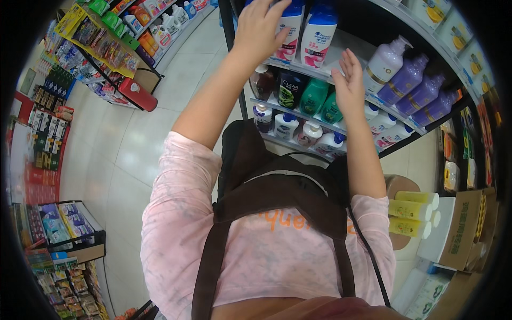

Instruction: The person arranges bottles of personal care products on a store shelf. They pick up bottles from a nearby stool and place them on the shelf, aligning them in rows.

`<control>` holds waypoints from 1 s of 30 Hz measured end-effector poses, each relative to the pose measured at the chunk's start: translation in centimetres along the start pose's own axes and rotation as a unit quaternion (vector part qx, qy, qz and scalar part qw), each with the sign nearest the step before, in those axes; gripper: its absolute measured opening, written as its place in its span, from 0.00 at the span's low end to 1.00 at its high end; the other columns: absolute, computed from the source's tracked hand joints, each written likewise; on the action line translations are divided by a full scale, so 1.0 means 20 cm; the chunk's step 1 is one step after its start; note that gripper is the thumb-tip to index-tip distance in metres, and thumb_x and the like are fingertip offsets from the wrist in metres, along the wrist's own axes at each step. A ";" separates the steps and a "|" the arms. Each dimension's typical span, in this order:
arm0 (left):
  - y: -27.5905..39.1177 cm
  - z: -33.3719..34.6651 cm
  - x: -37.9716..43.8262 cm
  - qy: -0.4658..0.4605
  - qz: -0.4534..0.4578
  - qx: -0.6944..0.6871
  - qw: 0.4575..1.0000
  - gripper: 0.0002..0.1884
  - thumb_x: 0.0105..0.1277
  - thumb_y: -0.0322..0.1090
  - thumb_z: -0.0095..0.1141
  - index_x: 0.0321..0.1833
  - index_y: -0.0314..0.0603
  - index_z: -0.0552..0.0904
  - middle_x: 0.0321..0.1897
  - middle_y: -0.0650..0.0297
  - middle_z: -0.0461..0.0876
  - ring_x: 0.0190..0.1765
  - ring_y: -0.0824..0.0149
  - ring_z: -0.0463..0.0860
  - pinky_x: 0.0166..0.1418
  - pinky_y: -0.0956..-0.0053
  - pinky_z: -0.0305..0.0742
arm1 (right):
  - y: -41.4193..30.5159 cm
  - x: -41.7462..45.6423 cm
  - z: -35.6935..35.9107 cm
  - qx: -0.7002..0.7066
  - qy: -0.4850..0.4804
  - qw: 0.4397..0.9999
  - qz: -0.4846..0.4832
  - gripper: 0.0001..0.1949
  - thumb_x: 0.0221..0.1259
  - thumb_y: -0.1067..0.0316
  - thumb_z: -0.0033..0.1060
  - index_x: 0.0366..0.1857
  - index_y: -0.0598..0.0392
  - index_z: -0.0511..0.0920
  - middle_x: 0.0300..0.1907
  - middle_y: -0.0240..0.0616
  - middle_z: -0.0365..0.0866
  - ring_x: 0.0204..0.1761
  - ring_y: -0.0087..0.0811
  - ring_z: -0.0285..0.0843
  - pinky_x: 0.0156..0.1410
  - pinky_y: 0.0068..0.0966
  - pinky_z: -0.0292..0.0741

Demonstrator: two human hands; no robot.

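Note:
My left hand (260, 28) is raised at the top, beside a blue-capped Head & Shoulders shampoo bottle (291, 34); its fingers are apart and partly overlap the bottle, and touch cannot be told. A second such bottle (318, 40) stands upright just to its right on the same shelf. My right hand (349, 78) is at the shelf's front edge, fingers raised and thumb apart, holding nothing. Right of it stand a pale pump bottle (386, 64) and several purple pump bottles (404, 78).
Lower shelves hold a Clear bottle (293, 89), green bottles (314, 96) and white bottles (285, 126). A stool (400, 184) with yellow bottles (410, 210) and a cardboard box (460, 232) are at the right. A red cylinder (138, 95) and stocked racks are at the left.

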State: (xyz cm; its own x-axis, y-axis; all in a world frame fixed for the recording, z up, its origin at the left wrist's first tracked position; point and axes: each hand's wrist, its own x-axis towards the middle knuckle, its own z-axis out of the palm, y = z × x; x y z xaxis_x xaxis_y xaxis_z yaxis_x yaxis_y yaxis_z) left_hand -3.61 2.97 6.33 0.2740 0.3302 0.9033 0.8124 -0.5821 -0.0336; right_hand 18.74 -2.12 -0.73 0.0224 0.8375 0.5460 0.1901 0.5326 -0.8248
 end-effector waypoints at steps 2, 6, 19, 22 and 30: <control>-0.02 -0.02 0.03 -0.026 -0.013 0.023 0.999 0.36 0.50 0.39 0.65 0.64 0.45 0.67 0.62 0.50 0.68 0.65 0.50 0.66 0.68 0.58 0.59 | -0.02 -0.01 -0.02 0.002 0.004 1.000 -0.001 0.29 0.63 0.70 0.54 0.67 0.57 0.55 0.68 0.56 0.57 0.70 0.48 0.56 0.68 0.37 0.65; -0.09 -0.01 0.04 -0.057 -0.016 0.033 0.998 0.33 0.52 0.39 0.64 0.63 0.44 0.68 0.60 0.50 0.70 0.64 0.51 0.67 0.68 0.57 0.60 | -0.04 -0.02 -0.04 0.004 0.004 1.000 -0.001 0.29 0.63 0.71 0.53 0.67 0.57 0.56 0.68 0.56 0.56 0.71 0.48 0.55 0.67 0.36 0.66; -0.18 0.00 0.02 0.015 -0.050 -0.036 0.998 0.18 0.55 0.26 0.53 0.51 0.40 0.74 0.52 0.50 0.73 0.54 0.46 0.71 0.59 0.59 0.67 | -0.05 -0.04 -0.04 0.022 0.000 1.000 -0.003 0.28 0.63 0.72 0.53 0.67 0.58 0.56 0.69 0.57 0.55 0.71 0.48 0.54 0.67 0.35 0.66; -0.18 0.01 0.02 0.022 -0.046 -0.027 0.998 0.18 0.54 0.25 0.53 0.50 0.41 0.75 0.50 0.51 0.73 0.53 0.46 0.71 0.57 0.59 0.67 | -0.04 -0.04 -0.03 0.015 -0.001 1.000 -0.005 0.28 0.63 0.72 0.52 0.67 0.58 0.56 0.69 0.57 0.55 0.71 0.49 0.54 0.67 0.35 0.67; -0.19 0.03 0.02 0.026 -0.046 -0.012 0.999 0.18 0.52 0.24 0.54 0.49 0.42 0.75 0.49 0.52 0.73 0.51 0.47 0.71 0.55 0.59 0.68 | -0.05 -0.05 -0.03 0.020 -0.009 1.000 0.001 0.29 0.63 0.71 0.53 0.67 0.58 0.55 0.69 0.57 0.55 0.71 0.49 0.53 0.66 0.35 0.67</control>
State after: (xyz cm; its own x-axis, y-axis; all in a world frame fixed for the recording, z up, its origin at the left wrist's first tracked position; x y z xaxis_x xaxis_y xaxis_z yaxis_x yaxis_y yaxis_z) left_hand -6.25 5.63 6.61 0.1714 0.3437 0.9233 0.8204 -0.5688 0.0594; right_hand 19.05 -3.52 -0.42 0.0056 0.8404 0.5419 0.1506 0.5351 -0.8313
